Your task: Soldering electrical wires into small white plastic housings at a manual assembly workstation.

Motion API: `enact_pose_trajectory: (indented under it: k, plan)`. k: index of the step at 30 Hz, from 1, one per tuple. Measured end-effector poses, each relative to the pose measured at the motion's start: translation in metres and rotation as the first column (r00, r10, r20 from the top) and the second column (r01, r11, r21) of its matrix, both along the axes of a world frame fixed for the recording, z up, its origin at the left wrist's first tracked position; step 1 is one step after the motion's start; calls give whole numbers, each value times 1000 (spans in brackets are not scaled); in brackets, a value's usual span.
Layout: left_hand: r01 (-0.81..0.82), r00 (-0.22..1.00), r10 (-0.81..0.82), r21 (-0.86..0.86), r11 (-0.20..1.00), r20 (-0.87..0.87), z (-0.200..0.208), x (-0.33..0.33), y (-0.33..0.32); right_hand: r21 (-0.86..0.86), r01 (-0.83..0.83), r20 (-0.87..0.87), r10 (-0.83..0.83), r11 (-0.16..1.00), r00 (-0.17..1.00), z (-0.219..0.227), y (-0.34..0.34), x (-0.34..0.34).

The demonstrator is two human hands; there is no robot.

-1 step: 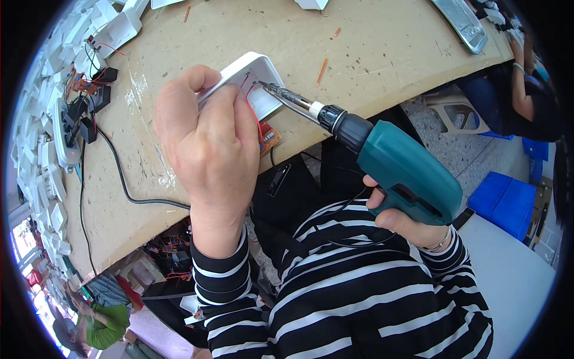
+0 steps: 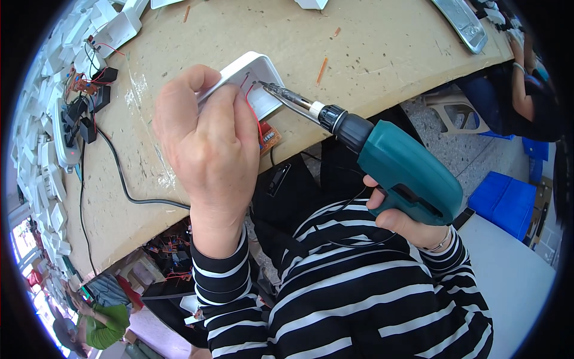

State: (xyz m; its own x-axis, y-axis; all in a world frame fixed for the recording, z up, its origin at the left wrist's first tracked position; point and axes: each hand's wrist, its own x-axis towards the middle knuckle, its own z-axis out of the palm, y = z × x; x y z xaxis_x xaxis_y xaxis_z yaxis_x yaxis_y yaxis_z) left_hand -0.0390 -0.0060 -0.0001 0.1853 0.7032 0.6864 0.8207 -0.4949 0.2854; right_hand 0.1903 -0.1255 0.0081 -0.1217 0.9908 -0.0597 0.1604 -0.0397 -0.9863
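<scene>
At the near edge of the tabletop [image 2: 382,54], your left hand [image 2: 206,137] fingers clamp the white plastic housing [image 2: 254,75] while your right hand [image 2: 403,224] grips the teal electric screwdriver [image 2: 406,173], bit seated inside the housing.

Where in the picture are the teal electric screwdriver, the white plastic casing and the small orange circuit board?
teal electric screwdriver [image 2: 412,176], head view, on its teal body.
white plastic casing [image 2: 254,66], head view, on its upper rim.
small orange circuit board [image 2: 269,137], head view, on its face.
</scene>
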Motion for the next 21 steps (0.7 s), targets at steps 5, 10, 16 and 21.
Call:
enact_pose_trajectory:
  k: [5, 10, 16, 21]
  plan:
    - [-9, 1000, 9, -10, 1000, -6, 1, 1, -1, -82, 26, -46, -30, 996, 999, 5, -3, -1]
    - [-11, 1000, 11, -27, 1000, 4, 4, 3, -3, -59, 40, -76, -45, 997, 996, 4, -4, 0]
    - [-15, 1000, 14, -45, 999, -20, 6, 4, -4, -83, 23, -51, -28, 996, 998, 4, -4, 2]
    - [-18, 1000, 16, -85, 996, -24, 6, 3, -4, -66, 20, -56, -23, 998, 998, 3, -3, 3]
